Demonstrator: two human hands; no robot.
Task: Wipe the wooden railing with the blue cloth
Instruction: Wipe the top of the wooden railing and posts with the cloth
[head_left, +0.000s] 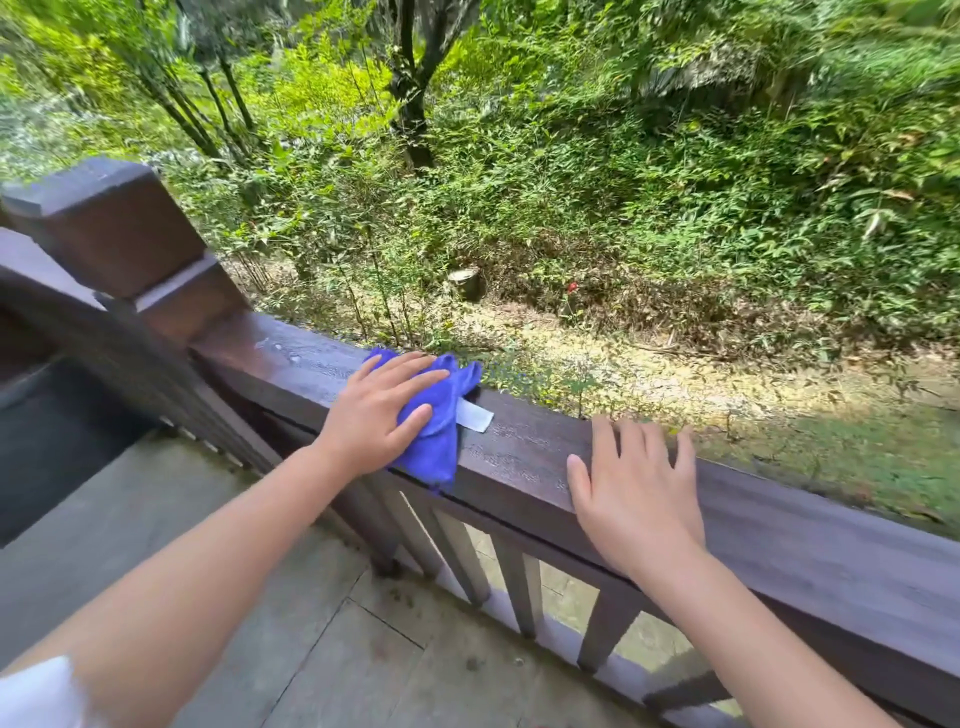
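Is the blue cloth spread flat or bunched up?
Bunched up: the blue cloth lies crumpled under the left hand on the railing, one end hanging over the near edge.

Bright daylight, sunlit foliage (322, 88), shaded deck (291, 613), blurred, wide-angle-warped edges.

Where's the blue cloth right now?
In the head view, the blue cloth lies on the top of the wooden railing, left of centre, pressed flat under the left hand, between the corner post and the right hand.
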